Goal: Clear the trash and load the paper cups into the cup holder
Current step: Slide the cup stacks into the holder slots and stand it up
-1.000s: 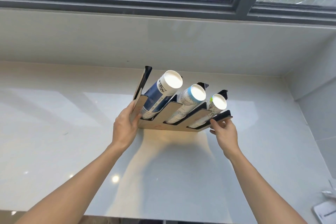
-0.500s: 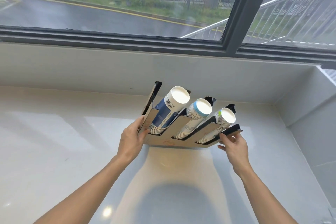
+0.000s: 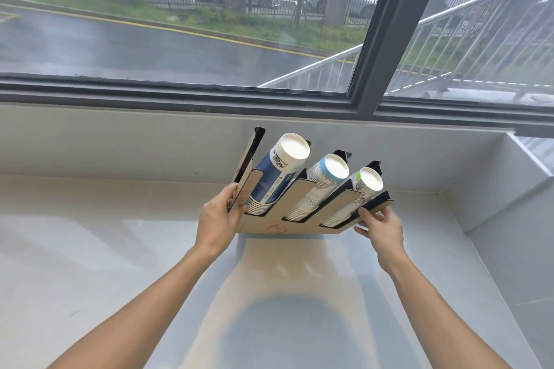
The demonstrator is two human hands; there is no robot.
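A wooden cup holder with black dividers is tilted back over the white counter, near the back wall. Three stacks of paper cups lie in its slots: a dark blue stack on the left, a light blue-rimmed stack in the middle, a smaller patterned stack on the right. My left hand grips the holder's left end. My right hand holds its right lower corner with the fingertips.
The glossy white counter runs left and toward me. A low white wall stands behind the holder under a dark-framed window. A white side wall closes the right corner.
The view has tilted upward, showing more of the window and street. Both hands and the holder have shifted slightly farther toward the back wall, grips unchanged.
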